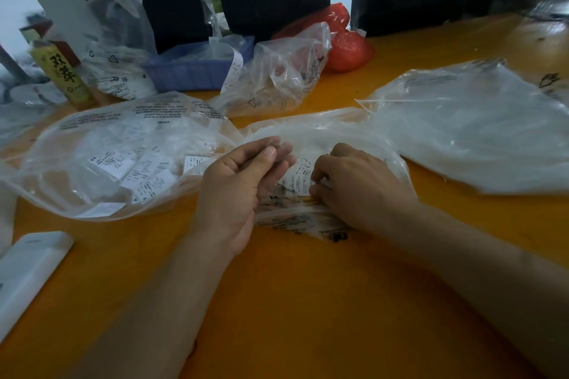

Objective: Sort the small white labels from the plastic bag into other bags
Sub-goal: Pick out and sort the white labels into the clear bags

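A clear plastic bag [311,138] lies in the middle of the orange table [277,301], under both hands. My left hand [240,191] is curled and pinches the bag's film between thumb and fingers. My right hand [354,184] reaches into the bag with curled fingers and pinches a small white label [303,175] with black print. To the left lies a second clear bag [92,138] holding several white labels [129,169]. A third clear bag [477,126] with a white mass inside lies to the right.
At the back stand a crumpled clear bag [277,77], a blue tray [191,71], a red bag [348,46], a yellow-green carton [61,77] and another printed bag [120,49]. A white flat box [27,274] lies at the left edge.
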Demonstrator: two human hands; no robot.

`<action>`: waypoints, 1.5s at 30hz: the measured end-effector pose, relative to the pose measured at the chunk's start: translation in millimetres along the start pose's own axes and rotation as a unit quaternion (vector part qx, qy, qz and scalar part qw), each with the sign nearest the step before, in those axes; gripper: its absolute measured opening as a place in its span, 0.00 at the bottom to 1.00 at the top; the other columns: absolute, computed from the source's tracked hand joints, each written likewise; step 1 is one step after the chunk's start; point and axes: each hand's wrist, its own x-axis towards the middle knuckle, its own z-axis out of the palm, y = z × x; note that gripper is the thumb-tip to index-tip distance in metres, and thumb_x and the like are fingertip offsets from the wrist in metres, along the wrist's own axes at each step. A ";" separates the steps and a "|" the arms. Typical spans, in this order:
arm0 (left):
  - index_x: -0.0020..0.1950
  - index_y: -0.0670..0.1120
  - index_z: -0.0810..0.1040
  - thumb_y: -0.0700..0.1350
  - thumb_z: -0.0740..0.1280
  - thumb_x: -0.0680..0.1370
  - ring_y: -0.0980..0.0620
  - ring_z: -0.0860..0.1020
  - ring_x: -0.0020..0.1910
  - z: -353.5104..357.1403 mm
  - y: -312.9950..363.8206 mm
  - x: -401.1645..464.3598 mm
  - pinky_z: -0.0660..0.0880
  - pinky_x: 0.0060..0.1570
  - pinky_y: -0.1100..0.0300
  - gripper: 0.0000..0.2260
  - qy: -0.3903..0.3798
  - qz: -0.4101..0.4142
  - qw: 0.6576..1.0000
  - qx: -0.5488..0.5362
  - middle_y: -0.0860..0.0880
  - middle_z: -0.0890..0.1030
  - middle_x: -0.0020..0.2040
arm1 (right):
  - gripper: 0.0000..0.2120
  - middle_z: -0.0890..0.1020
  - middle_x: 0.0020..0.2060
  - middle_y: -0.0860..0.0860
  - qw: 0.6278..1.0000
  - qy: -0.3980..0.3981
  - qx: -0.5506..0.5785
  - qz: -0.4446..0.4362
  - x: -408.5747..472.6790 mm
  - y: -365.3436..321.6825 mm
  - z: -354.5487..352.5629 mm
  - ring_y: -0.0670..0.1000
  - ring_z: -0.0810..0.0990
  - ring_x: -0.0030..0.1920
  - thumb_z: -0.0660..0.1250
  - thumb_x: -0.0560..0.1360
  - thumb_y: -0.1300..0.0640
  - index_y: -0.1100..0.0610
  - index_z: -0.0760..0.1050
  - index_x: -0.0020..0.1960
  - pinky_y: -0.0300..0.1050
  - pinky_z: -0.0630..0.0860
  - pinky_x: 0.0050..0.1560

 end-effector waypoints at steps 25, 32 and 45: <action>0.54 0.40 0.86 0.45 0.75 0.72 0.43 0.87 0.55 3.4 -2.9 -2.4 0.83 0.51 0.61 0.13 -0.025 -0.006 1.000 0.007 0.39 0.88 0.53 | 0.04 0.86 0.44 0.56 0.872 0.027 0.475 0.117 -6.0 11.8 -32.5 0.49 0.84 0.40 0.75 0.74 0.61 0.57 0.81 0.48 0.47 0.84 0.45; 0.55 0.40 0.86 0.43 0.75 0.71 0.42 0.87 0.55 2.8 -3.3 -3.0 0.83 0.53 0.60 0.14 -0.043 -0.012 0.999 0.013 0.39 0.88 0.53 | 0.07 0.86 0.41 0.51 0.885 0.108 0.443 0.090 -9.9 6.5 -40.0 0.60 0.84 0.45 0.72 0.77 0.51 0.50 0.85 0.43 0.64 0.82 0.50; 0.54 0.43 0.88 0.42 0.75 0.72 0.44 0.87 0.57 4.4 -4.2 -3.9 0.82 0.54 0.62 0.12 -0.087 -0.027 0.996 0.015 0.40 0.88 0.55 | 0.10 0.88 0.48 0.56 0.774 0.112 0.622 0.017 -6.1 14.3 -41.2 0.55 0.87 0.50 0.72 0.77 0.57 0.60 0.78 0.56 0.45 0.83 0.51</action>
